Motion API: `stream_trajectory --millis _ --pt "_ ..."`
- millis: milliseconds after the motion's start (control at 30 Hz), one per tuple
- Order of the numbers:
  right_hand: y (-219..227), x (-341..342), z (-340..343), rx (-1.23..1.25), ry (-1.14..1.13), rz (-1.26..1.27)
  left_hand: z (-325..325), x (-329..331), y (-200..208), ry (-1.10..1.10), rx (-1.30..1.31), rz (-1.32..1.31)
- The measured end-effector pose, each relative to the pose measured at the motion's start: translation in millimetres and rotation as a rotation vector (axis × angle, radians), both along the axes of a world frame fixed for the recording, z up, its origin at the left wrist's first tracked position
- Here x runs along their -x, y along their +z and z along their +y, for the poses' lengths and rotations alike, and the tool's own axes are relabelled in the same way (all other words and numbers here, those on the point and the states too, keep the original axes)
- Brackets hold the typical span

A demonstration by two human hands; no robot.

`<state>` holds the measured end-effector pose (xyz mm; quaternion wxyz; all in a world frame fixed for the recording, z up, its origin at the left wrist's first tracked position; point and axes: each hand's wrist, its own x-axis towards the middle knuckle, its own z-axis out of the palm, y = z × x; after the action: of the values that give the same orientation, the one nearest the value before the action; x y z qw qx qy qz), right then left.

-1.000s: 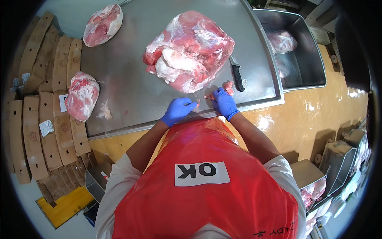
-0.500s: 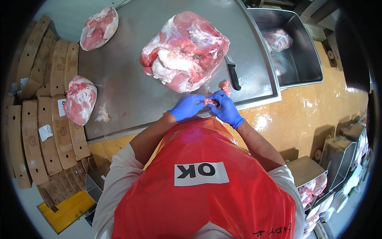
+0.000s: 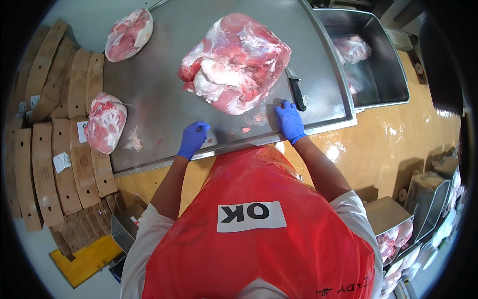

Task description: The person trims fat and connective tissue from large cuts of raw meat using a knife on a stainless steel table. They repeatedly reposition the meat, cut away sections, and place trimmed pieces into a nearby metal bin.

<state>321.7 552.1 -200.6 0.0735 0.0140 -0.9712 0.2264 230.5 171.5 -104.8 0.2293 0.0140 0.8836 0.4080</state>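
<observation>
A large slab of raw meat lies in the middle of the steel table. My right hand, in a blue glove, rests flat on the table just below the black handle of a knife, beside the slab's right edge. My left hand, also gloved, sits near the table's front edge with its fingers curled down. A small pale scrap lies at its fingertips; whether the hand grips anything is unclear. A tiny red scrap lies between my hands.
Two smaller cuts of meat lie at the table's far left and near left, with a fatty scrap beside the near one. A steel bin on the right holds meat. Tan curved boards line the left side.
My hands were together, working a small piece of meat at the front edge. They have parted: the left went left, the right went up toward the knife handle.
</observation>
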Motion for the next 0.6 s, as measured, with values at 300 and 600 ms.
stream_trajectory --millis 300,600 --pt "47.4 -5.9 -44.4 0.472 0.389 0.079 -68.5 -31.6 3.4 0.506 -0.258 -0.158" --pt "2.2 25.1 -94.6 0.224 0.71 -0.098 -85.5 -71.4 9.9 0.687 -0.623 -0.349"
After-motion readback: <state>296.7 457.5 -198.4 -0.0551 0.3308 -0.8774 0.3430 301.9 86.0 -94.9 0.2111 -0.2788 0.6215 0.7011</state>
